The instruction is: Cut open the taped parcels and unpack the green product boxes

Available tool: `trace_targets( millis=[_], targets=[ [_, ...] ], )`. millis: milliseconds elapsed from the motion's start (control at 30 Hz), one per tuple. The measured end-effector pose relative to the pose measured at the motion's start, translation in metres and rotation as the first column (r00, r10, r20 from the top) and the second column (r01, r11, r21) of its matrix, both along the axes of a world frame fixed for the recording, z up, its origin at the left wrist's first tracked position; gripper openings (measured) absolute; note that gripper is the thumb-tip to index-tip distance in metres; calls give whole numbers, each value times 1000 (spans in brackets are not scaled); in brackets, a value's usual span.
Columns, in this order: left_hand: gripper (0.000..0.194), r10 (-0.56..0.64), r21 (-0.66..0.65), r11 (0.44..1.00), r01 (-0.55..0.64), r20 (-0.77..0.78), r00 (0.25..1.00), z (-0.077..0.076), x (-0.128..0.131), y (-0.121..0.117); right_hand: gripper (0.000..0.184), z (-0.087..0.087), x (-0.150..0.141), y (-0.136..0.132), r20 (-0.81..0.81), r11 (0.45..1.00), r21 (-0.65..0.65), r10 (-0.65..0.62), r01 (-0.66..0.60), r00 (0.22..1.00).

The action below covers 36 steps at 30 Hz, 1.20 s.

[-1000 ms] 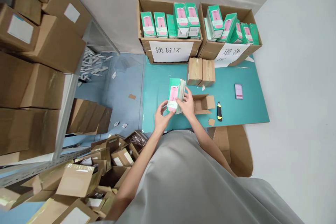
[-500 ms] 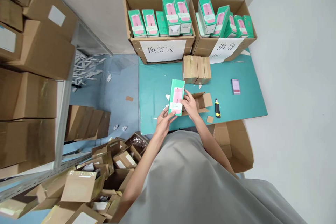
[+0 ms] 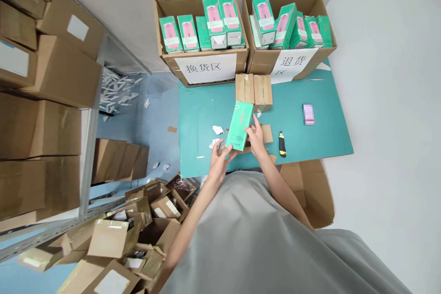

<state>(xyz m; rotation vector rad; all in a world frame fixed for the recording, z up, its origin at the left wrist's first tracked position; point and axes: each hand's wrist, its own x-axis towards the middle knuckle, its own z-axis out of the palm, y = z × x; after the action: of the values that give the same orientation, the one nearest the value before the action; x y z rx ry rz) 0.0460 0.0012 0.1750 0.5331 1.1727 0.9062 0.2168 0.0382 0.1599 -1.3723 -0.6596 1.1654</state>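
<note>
Between my two hands I hold a green product box [image 3: 239, 125] above the table, its plain green printed face toward me. My left hand [image 3: 219, 157] grips its lower left corner, thumb on the front. On the right edge, my right hand [image 3: 255, 137] is closed with the thumb on the face. Partly hidden behind the green box and my right hand lies an opened small cardboard box [image 3: 267, 133]. A black and yellow utility knife [image 3: 282, 144] rests to the right of it. Two taped small brown boxes [image 3: 254, 89] stand just beyond the green box.
Two large cartons, the left carton [image 3: 167, 60] and the right carton [image 3: 257, 60], hold several green boxes at the table's back. A phone-like item [image 3: 308, 114] lies on the green table [image 3: 320, 138]. Paper scraps [image 3: 217, 130] lie left. An open carton [image 3: 317, 193] stands below; stacked boxes [image 3: 58, 128] fill the left shelf.
The green box has been turned over in my hands: the pink pictured face was showing, now the plain green one is. My hands and the box have shifted slightly right.
</note>
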Motion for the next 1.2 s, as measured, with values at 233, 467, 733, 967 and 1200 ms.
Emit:
trace_targets(
  millis=[233, 467, 733, 967, 1200],
  targets=[
    [67, 116, -38, 993, -114, 39, 993, 1, 31, 5, 86, 8, 25, 15, -86, 996, 28, 90, -88, 992],
    [79, 248, 201, 960, -193, -301, 921, 9, 53, 3, 74, 19, 40, 25, -113, 973, 56, 229, -224, 967],
    [86, 197, 297, 952, -76, -403, 894, 26, 59, -3, 81, 8, 41, 26, -180, 977, 26, 214, -213, 960],
    [61, 256, 108, 965, -239, -182, 949, 5, 42, 1, 76, -2, 68, 40, -148, 984, 73, 173, -163, 974],
    [56, 219, -63, 974, -218, 15, 976, -11, 32, 6, 59, -3, 80, 57, -65, 984, 95, 157, -151, 985]
  ],
)
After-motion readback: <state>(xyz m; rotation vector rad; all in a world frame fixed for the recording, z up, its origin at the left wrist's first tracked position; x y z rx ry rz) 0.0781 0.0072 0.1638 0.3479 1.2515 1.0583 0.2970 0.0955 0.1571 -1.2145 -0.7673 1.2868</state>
